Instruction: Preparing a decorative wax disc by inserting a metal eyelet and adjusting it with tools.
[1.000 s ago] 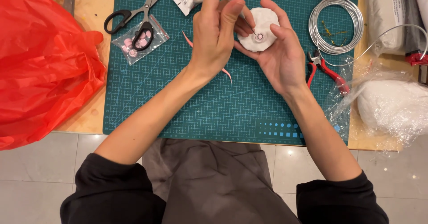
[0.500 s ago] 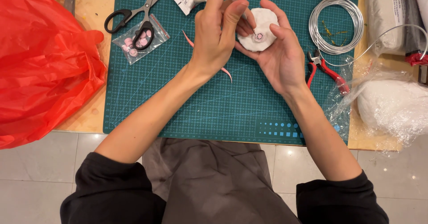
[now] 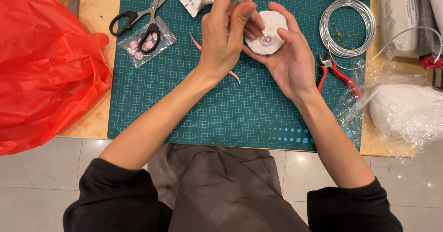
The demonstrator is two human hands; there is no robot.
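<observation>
Nearest to me is my lap, covered by a grey apron point(image 3: 217, 190), with both black sleeves point(image 3: 115, 199) pushed up the forearms. Beyond it lies the green cutting mat point(image 3: 194, 116) on the wooden table point(image 3: 92, 121).

My right hand point(image 3: 290, 61) is palm up over the mat, fingers curled loosely around a white clay disc point(image 3: 267, 38) that rests on the fingers; a small pink ring marks the disc's face. My left hand point(image 3: 226, 38) is closed around a thin grey tool point(image 3: 242, 1), pinched between thumb and fingers, its tip touching the disc at the pink ring.

A pink curved strip point(image 3: 233, 75) lies on the mat, partly under the left wrist. Red-handled pliers point(image 3: 339, 75) lie just beside the right hand. Left of the hands, black scissors point(image 3: 138, 20) rest on a small clear bag point(image 3: 145, 43) of pink pieces. A red plastic bag point(image 3: 41, 70) fills the left edge. Further out is a coil of silver wire point(image 3: 344, 29), and a white lump in clear wrap point(image 3: 406, 107) sits at right.
</observation>
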